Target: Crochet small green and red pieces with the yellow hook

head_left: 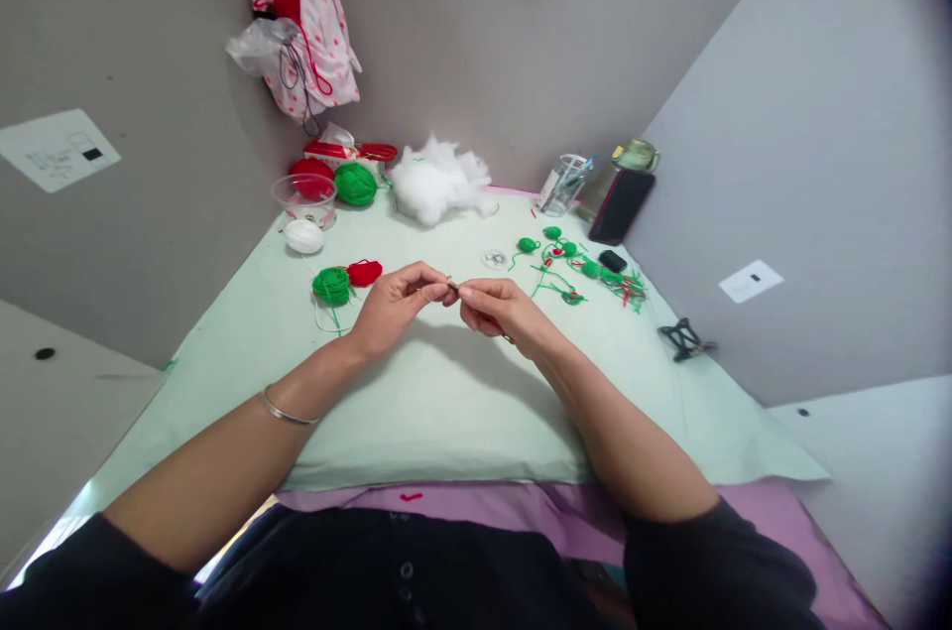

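Over the middle of the pale green cloth (446, 412), my left hand (402, 303) and my right hand (498, 311) meet at the fingertips. My left thumb and index finger pinch something small and dark that I cannot make out. My right fingers are closed round a thin tool with a red handle (487, 319), its tip reaching the left fingertips. Left of my left hand lie a green yarn ball (331, 286) and a red yarn bundle (364, 273). Small green crocheted pieces (569, 249) with loose threads lie beyond my right hand.
White stuffing (438, 182) sits at the back, beside a larger green yarn ball (355, 184) and a clear tub (306, 203). A glass of pens (565, 184), a phone (623, 206) and a black stand (684, 340) are on the right. A dotted bag (327, 45) hangs at the left.
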{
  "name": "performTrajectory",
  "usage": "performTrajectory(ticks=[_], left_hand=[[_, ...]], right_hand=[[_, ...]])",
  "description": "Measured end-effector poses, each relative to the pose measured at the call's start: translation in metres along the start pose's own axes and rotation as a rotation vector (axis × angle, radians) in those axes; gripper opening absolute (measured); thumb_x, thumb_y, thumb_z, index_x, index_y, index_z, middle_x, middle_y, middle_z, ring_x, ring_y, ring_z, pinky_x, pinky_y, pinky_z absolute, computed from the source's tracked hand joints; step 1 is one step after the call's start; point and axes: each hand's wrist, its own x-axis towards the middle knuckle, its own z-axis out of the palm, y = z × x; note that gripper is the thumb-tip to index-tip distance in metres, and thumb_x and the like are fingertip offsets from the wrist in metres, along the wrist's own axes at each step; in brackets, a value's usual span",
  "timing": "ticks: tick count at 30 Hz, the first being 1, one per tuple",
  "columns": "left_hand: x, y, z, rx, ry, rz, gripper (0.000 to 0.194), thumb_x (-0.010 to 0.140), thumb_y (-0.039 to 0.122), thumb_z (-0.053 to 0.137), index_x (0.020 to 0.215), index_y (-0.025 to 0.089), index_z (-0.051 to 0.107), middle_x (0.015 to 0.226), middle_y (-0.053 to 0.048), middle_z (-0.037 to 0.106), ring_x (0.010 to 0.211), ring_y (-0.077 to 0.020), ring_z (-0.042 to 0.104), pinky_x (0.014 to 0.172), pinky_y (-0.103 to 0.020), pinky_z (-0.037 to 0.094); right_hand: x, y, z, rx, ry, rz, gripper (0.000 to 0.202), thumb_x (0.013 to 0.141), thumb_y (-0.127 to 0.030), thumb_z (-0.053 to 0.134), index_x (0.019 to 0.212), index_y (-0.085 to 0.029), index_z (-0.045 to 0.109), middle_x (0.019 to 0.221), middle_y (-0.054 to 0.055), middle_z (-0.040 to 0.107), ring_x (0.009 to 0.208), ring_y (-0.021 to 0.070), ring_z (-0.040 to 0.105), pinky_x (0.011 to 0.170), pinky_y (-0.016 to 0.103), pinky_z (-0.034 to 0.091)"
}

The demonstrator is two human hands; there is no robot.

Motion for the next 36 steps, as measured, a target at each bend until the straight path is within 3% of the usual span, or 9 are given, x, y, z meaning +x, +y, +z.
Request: performTrajectory(ticks=[7,16,20,23,26,30,33,36], left_hand=[[0.001,-0.003,-0.001,-0.003,-0.036,0.047,0.018,0.089,0.035,0.076,0.087,0.018,0.074,0.076,-0.002,0.071,0.078,-0.0181,0.066,0.08,-0.034,0.051],[0.0,-0.004,-0.006,0.043,-0.066,0.095,0.012,0.09,0.032,0.076,0.089,0.02,0.077,0.081,-0.004,0.073,0.084,-0.0204,0.066,0.088,-0.037,0.048],[-0.002,0.0,-0.006,0.038,-0.066,0.075,0.014,0.087,0.034,0.079,0.087,0.021,0.078,0.09,-0.005,0.076,0.089,-0.0213,0.068,0.093,-0.038,0.049],[-0.001,0.002,-0.005,0.006,-0.089,0.017,0.019,0.088,0.038,0.078,0.089,0.019,0.078,0.08,-0.004,0.075,0.083,-0.0208,0.069,0.091,-0.038,0.051],[0.001,0.002,-0.004,-0.052,-0.078,-0.066,0.025,0.089,0.043,0.077,0.089,0.018,0.076,0.083,-0.005,0.078,0.086,-0.0211,0.072,0.092,-0.039,0.054],[0.004,0.0,-0.005,-0.147,-0.059,-0.178,0.031,0.087,0.048,0.078,0.089,0.018,0.074,0.098,-0.009,0.081,0.094,-0.0223,0.075,0.095,-0.04,0.057],[0.004,-0.001,-0.004,-0.199,-0.085,-0.254,0.033,0.084,0.05,0.08,0.09,0.017,0.075,0.1,-0.01,0.082,0.09,-0.0221,0.077,0.093,-0.04,0.059],[0.003,-0.002,-0.002,-0.225,-0.117,-0.316,0.035,0.082,0.05,0.083,0.089,0.017,0.076,0.095,-0.009,0.081,0.086,-0.0215,0.077,0.089,-0.038,0.06]], right_hand=[[0.002,0.002,-0.001,0.078,-0.06,0.047,0.036,0.089,-0.051,0.067,0.09,-0.016,0.071,0.056,-0.006,0.052,0.039,0.0038,0.026,0.038,0.023,0.012],[0.002,0.005,-0.006,0.201,-0.195,0.137,0.034,0.092,-0.049,0.064,0.094,-0.016,0.068,0.058,-0.007,0.053,0.036,0.0032,0.026,0.036,0.02,0.014],[0.004,0.009,-0.007,0.287,-0.305,0.174,0.033,0.092,-0.049,0.063,0.096,-0.017,0.066,0.056,-0.009,0.05,0.036,0.0033,0.023,0.037,0.019,0.017],[0.004,0.008,-0.009,0.287,-0.331,0.187,0.039,0.093,-0.055,0.06,0.096,-0.017,0.065,0.056,-0.008,0.051,0.037,0.0042,0.021,0.036,0.02,0.017],[0.002,0.002,-0.014,0.172,-0.21,0.1,0.048,0.094,-0.063,0.057,0.093,-0.016,0.067,0.058,-0.006,0.052,0.039,0.0046,0.024,0.037,0.022,0.015],[-0.001,-0.008,-0.017,0.043,0.107,-0.103,0.047,0.084,-0.064,0.07,0.089,-0.017,0.066,0.056,-0.009,0.043,0.044,0.0052,0.024,0.041,0.023,0.013],[-0.001,-0.009,-0.01,-0.053,0.259,-0.214,0.043,0.073,-0.052,0.084,0.096,-0.019,0.068,0.063,-0.008,0.047,0.052,0.0074,0.034,0.047,0.024,0.026],[0.0,-0.005,-0.001,-0.149,0.273,-0.244,0.035,0.073,-0.046,0.083,0.09,-0.018,0.071,0.067,-0.005,0.056,0.062,0.0102,0.044,0.058,0.026,0.036]])
